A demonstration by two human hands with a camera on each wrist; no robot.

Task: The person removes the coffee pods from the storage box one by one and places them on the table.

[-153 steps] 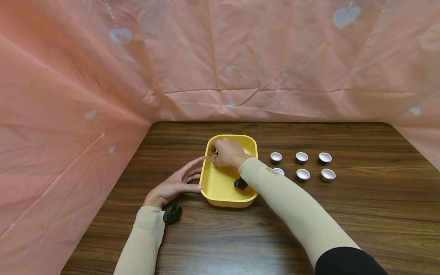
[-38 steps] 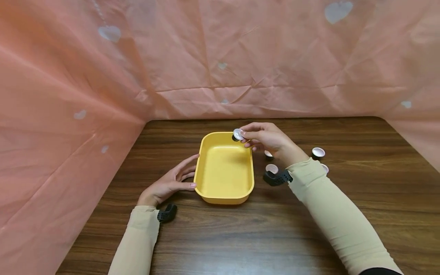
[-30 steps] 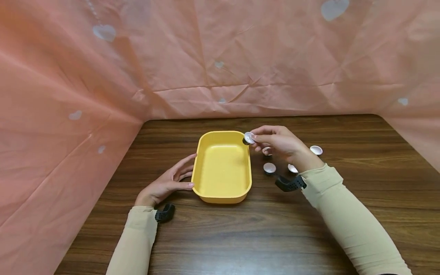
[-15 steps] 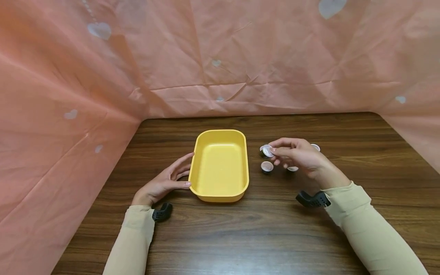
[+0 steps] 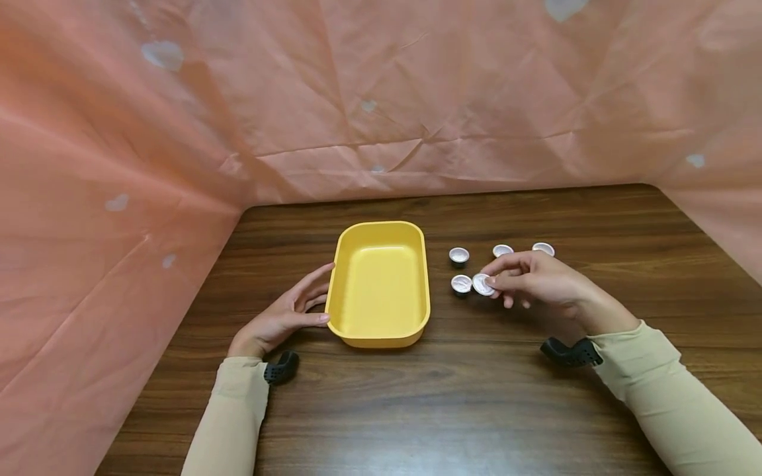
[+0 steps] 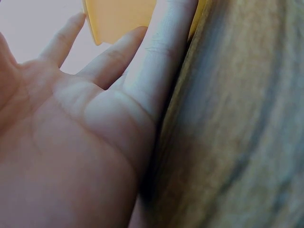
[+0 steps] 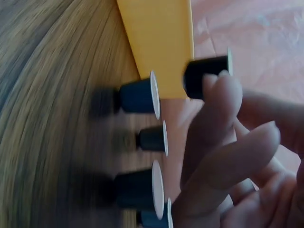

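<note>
My right hand pinches a coffee capsule between thumb and fingers, a dark cup with a silvery-white lid. It is held beside a standing capsule, right of the yellow tray. In the right wrist view the held capsule lies sideways in that frame, raised apart from several standing ones, such as this capsule. My left hand touches the tray's left wall with extended fingers and thumb. The left wrist view shows its palm close to the tabletop.
More capsules stand in the back row: a left capsule, a middle capsule and a right capsule. My right hand may hide others. The dark wooden table ends at a pink curtain behind and at the sides.
My right hand was inside the tray, then came out holding the capsule. It has moved right and toward me, over the standing capsules. The left hand stays against the tray.
</note>
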